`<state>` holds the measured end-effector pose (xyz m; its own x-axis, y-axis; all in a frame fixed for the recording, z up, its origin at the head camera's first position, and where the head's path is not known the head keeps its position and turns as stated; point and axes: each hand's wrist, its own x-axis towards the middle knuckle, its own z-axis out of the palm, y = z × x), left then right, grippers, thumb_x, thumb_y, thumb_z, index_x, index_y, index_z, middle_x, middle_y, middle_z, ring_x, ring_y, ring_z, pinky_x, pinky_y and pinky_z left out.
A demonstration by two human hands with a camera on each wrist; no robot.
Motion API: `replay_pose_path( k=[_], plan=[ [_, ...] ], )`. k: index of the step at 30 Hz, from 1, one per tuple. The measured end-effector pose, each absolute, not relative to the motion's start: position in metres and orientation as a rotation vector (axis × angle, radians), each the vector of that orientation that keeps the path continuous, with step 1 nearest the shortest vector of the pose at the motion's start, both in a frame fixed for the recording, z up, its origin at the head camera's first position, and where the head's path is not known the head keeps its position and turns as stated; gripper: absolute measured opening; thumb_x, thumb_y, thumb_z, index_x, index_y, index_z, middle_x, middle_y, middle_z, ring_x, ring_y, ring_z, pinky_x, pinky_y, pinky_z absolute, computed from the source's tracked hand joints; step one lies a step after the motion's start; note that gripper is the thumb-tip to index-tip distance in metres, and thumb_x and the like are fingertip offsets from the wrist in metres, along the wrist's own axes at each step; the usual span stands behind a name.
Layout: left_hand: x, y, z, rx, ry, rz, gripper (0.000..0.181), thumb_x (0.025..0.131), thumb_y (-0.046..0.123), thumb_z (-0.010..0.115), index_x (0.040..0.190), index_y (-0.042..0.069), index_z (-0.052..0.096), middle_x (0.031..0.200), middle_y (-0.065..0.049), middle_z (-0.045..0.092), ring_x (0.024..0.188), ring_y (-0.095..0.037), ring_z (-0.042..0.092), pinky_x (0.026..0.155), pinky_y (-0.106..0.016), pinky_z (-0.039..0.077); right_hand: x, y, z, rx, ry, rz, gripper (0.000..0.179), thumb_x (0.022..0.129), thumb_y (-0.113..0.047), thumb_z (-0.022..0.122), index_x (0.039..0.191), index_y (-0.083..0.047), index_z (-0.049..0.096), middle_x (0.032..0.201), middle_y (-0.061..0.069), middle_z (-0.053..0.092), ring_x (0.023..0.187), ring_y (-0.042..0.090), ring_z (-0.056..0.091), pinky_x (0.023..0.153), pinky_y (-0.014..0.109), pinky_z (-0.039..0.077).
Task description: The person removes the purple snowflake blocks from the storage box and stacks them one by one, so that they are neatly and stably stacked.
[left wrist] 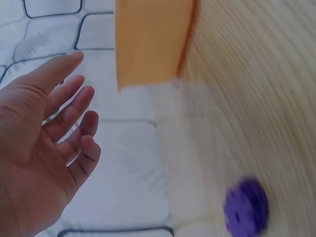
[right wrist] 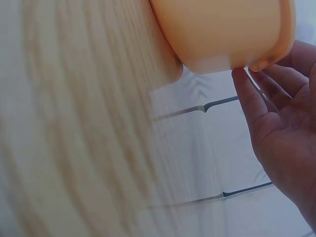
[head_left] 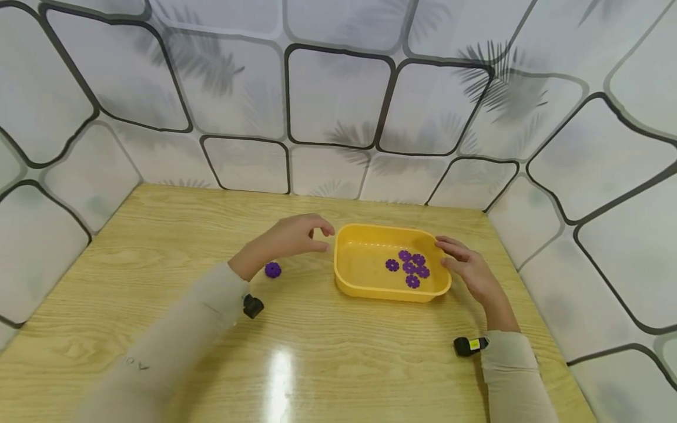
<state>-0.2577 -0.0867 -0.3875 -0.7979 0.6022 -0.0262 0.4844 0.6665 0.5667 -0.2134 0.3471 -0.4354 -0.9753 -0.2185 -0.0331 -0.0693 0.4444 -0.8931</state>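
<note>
A yellow plastic basin (head_left: 365, 286) stands on the table in the head view, with several purple flower-shaped pieces (head_left: 409, 268) lying on its floor toward the right. My left hand (head_left: 300, 236) hovers just left of the basin, fingers loosely bent and nothing between them. Behind its wrist, a purple piece (head_left: 272, 269) lies on the table; the left wrist view shows this notched purple piece (left wrist: 242, 210) as thick, like stacked discs. At the basin's right end, my right hand (head_left: 471, 267) touches the rim with its fingertips. The right wrist view shows its thumb and fingers (right wrist: 249, 98) right at the rim.
The wooden table (head_left: 328, 358) runs back to a wall (head_left: 338, 100) with a stone-like pattern, and more patterned wall flanks it left and right. A black wrist camera (head_left: 252, 306) sits on the left wrist, another camera (head_left: 465, 346) on the right.
</note>
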Motion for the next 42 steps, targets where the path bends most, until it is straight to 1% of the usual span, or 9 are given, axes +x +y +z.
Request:
replay_pose_path(
  k=[5, 11, 13, 15, 18, 21, 28, 36, 42],
  plan=[
    [-0.268, -0.048, -0.388, 1.000, 2.616, 0.806, 0.041, 0.096, 0.039, 0.069, 0.130, 0.017, 0.067, 0.126, 0.002, 0.064, 0.098, -0.017, 0.060, 0.084, -0.037, 0.050, -0.215, 0.348, -0.437, -0.265, 2.536, -1.591, 0.050, 0.103, -0.020, 0.060, 0.148, -0.002, 0.048, 0.163, 0.013, 0.030, 0.151, 0.037, 0.024, 0.096, 0.006, 0.040],
    [-0.278, -0.007, -0.398, 1.064, 2.552, 0.796, 0.042, 0.095, 0.039, 0.069, 0.130, 0.016, 0.067, 0.128, 0.003, 0.064, 0.116, -0.022, 0.060, 0.096, -0.040, 0.048, -0.215, 0.349, -0.436, -0.268, 2.552, -1.570, 0.051, 0.102, -0.021, 0.060, 0.148, -0.002, 0.049, 0.163, 0.013, 0.031, 0.151, 0.037, 0.025, 0.097, 0.005, 0.039],
    [-0.280, 0.004, -0.403, 1.063, 2.539, 0.796, 0.041, 0.095, 0.038, 0.069, 0.130, 0.016, 0.066, 0.128, 0.003, 0.064, 0.119, -0.022, 0.059, 0.099, -0.041, 0.047, -0.215, 0.348, -0.435, -0.265, 2.558, -1.568, 0.050, 0.102, -0.020, 0.060, 0.148, -0.001, 0.049, 0.163, 0.013, 0.032, 0.151, 0.036, 0.025, 0.097, 0.005, 0.039],
    [-0.281, 0.014, -0.409, 1.066, 2.545, 0.752, 0.040, 0.095, 0.039, 0.069, 0.129, 0.018, 0.066, 0.128, 0.005, 0.064, 0.120, -0.019, 0.059, 0.101, -0.039, 0.046, -0.215, 0.347, -0.435, -0.264, 2.557, -1.570, 0.050, 0.102, -0.019, 0.060, 0.147, -0.001, 0.049, 0.163, 0.013, 0.031, 0.151, 0.037, 0.025, 0.097, 0.005, 0.039],
    [-0.281, 0.026, -0.418, 1.071, 2.532, 0.675, 0.039, 0.095, 0.037, 0.069, 0.130, 0.019, 0.066, 0.128, 0.006, 0.065, 0.120, -0.015, 0.059, 0.102, -0.034, 0.047, -0.215, 0.346, -0.436, -0.262, 2.549, -1.576, 0.050, 0.102, -0.018, 0.060, 0.147, 0.000, 0.049, 0.163, 0.014, 0.031, 0.151, 0.037, 0.024, 0.096, 0.004, 0.039],
    [-0.279, 0.035, -0.421, 1.055, 2.529, 0.599, 0.037, 0.096, 0.034, 0.069, 0.130, 0.020, 0.067, 0.128, 0.006, 0.065, 0.120, -0.013, 0.059, 0.102, -0.031, 0.047, -0.215, 0.345, -0.436, -0.255, 2.545, -1.565, 0.050, 0.102, -0.019, 0.060, 0.148, 0.000, 0.048, 0.163, 0.014, 0.031, 0.152, 0.036, 0.023, 0.096, 0.004, 0.038],
    [-0.279, 0.050, -0.419, 1.029, 2.538, 0.588, 0.037, 0.095, 0.033, 0.070, 0.129, 0.020, 0.067, 0.129, 0.005, 0.065, 0.118, -0.013, 0.060, 0.100, -0.030, 0.048, -0.214, 0.347, -0.435, -0.237, 2.577, -1.540, 0.050, 0.102, -0.019, 0.060, 0.148, -0.002, 0.049, 0.163, 0.013, 0.031, 0.152, 0.036, 0.024, 0.096, 0.004, 0.038],
    [-0.280, 0.064, -0.428, 1.025, 2.504, 0.597, 0.033, 0.095, 0.032, 0.071, 0.126, 0.020, 0.069, 0.122, 0.005, 0.068, 0.109, -0.010, 0.061, 0.097, -0.027, 0.048, -0.215, 0.348, -0.437, -0.241, 2.566, -1.545, 0.050, 0.102, -0.020, 0.060, 0.148, -0.002, 0.049, 0.163, 0.012, 0.031, 0.152, 0.036, 0.025, 0.097, 0.005, 0.038],
    [-0.281, 0.070, -0.434, 1.018, 2.506, 0.609, 0.034, 0.095, 0.032, 0.072, 0.127, 0.019, 0.069, 0.119, 0.004, 0.067, 0.107, -0.010, 0.061, 0.097, -0.026, 0.048, -0.214, 0.347, -0.434, -0.243, 2.562, -1.561, 0.049, 0.102, -0.018, 0.060, 0.147, -0.001, 0.049, 0.163, 0.013, 0.031, 0.152, 0.036, 0.024, 0.096, 0.004, 0.037]
  ],
)
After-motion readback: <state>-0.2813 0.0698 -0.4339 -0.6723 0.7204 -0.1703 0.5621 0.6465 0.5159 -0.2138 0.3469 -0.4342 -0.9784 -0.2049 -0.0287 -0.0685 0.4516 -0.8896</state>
